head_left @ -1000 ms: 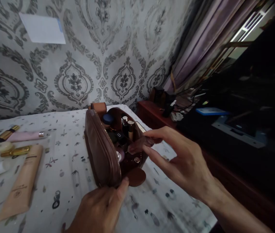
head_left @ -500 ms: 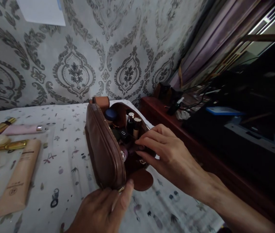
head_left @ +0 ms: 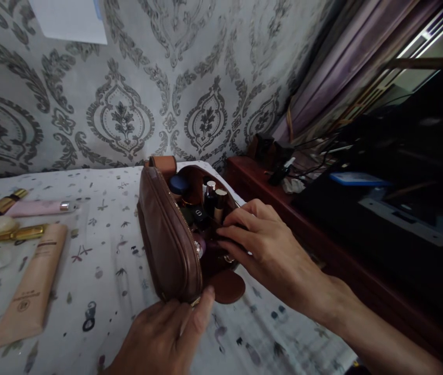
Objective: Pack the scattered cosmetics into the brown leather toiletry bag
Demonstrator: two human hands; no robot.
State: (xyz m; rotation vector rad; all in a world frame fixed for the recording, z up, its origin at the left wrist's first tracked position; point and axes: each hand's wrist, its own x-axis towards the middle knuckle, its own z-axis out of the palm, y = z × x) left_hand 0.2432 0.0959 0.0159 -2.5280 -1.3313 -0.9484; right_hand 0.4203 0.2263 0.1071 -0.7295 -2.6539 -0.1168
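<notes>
Left hand (head_left: 166, 338): lowest in view, closed on the near end of the pouch (head_left: 166, 239), thumb pressed beside the zip end (head_left: 195, 301). Same hold as a second ago, so the steadying grip is unchanged.
Pouch: brown leather, standing on its base on the cloth-covered desk (head_left: 108, 260), between the two hands. Not shifted on the cloth since the earlier views.
Round tab (head_left: 227, 286): lying flat at the pouch's near end, just beside the left thumb.
Right hand (head_left: 271, 250): the one real change. A second ago raised and pinching the pouch's far lip; now lowered with the lip let go, fingers (head_left: 240, 234) bent and close together, tips dipped inside. Cannot tell whether anything is gripped there, since the tips are hidden among the contents.
Pouch mouth: open upward and to the right, no longer pulled apart by the right hand. Work now looks to be among the things inside rather than at the opening itself.
Contents: small bottles (head_left: 215, 200) upright just beyond the right fingertips, a blue-capped jar (head_left: 178, 184) farther back. None visibly moved.
Left side of desk: beige tube (head_left: 29, 286), gold sticks (head_left: 20, 233) and pink tube (head_left: 37, 208), lying well apart from the pouch, as before.
Beyond: dark wooden cabinet (head_left: 252, 177) to the right, patterned wall (head_left: 127, 104) behind.
</notes>
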